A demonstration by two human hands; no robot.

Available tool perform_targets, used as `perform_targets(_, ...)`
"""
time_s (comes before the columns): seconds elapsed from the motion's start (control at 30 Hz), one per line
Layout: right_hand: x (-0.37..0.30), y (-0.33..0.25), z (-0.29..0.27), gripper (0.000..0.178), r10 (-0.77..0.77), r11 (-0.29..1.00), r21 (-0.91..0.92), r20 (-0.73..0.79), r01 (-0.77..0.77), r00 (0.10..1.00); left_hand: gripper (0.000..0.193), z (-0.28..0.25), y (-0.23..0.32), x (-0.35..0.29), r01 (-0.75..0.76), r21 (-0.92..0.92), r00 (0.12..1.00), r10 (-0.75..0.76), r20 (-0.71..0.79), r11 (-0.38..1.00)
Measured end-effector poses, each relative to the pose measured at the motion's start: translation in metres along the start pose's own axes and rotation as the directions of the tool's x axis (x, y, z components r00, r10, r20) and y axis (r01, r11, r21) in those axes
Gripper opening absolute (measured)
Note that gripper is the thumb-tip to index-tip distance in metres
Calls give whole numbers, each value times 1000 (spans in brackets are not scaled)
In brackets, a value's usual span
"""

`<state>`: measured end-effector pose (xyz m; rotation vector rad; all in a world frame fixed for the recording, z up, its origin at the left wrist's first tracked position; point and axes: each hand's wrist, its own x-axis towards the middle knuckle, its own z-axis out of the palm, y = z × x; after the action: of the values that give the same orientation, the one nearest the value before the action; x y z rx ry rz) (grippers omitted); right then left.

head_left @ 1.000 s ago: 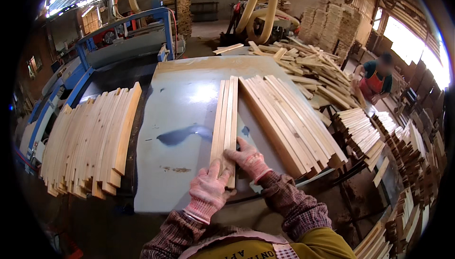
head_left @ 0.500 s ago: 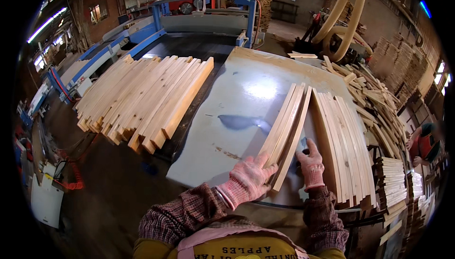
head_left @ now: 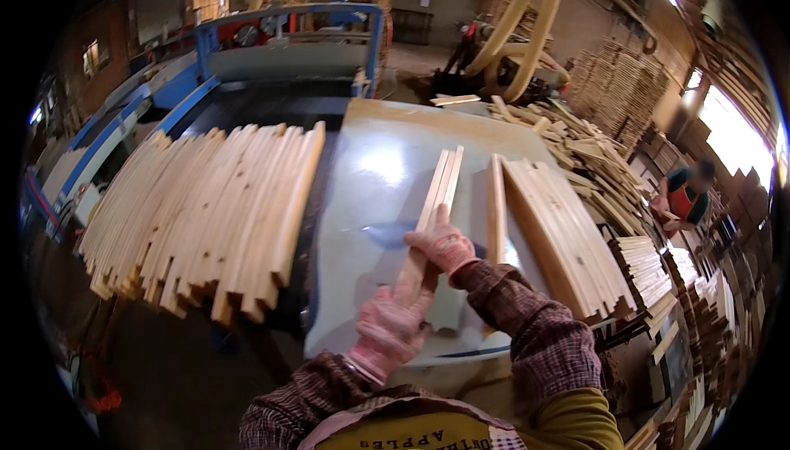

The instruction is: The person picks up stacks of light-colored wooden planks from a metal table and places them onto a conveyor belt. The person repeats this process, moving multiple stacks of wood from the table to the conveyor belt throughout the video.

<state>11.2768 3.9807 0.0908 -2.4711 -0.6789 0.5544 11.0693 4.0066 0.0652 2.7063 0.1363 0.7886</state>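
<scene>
A couple of pale wooden strips (head_left: 441, 191) lie side by side, slanting away from me over the pale sheet-topped table (head_left: 387, 137). My left hand (head_left: 391, 331), in a pink knitted glove, is closed around their near end. Farther up, my right hand (head_left: 444, 246), gloved alike, grips the same strips from the right with its index finger laid along them. To the right of that hand a single wooden strip (head_left: 496, 211) stands apart, its lower part hidden behind my right forearm. Just beyond it sits a tight group of strips (head_left: 568, 236).
A wide row of wooden strips (head_left: 197, 211) rests at left on the dark belt of a blue-framed machine (head_left: 288, 10). Behind the table's right side lies a heap of loose offcuts (head_left: 592, 154). Stacked strips (head_left: 646, 265) stand at right, near another person (head_left: 687, 195).
My right hand has moved left from beside the grouped strips onto the strips in my left hand. One strip now stands apart on the right. The view has swung rightward.
</scene>
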Motion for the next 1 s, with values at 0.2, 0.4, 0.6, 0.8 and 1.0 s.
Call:
perform_targets(0.2, -6, -98, 85, 97, -310, 936, -184, -16, 302, 951, 52, -78, -54, -75, 5, -178, 993, -26, -119, 984)
perform_targets(0.4, 15, -157, 154, 78, -172, 981, 82, -64, 177, 983, 59, -143, -96, -136, 122, -124, 965, -147, -219, 985)
perform_targets(0.6, 15, -140, 143, 65, -48, 961, 272, -34, 55, 998, 60, -153, -104, -133, 23, -36, 989, -28, -146, 999)
perform_targets(0.8, 25, -85, 82, 46, -179, 980, -149, -347, 135, 921, 63, -152, -98, -108, -50, 122, 999, 49, 9, 991)
perform_targets(1.0, 9, 4, 35, 36, -12, 880, -443, -386, -174, 923, 66, -153, -99, -103, -78, 304, 986, 28, 165, 949)
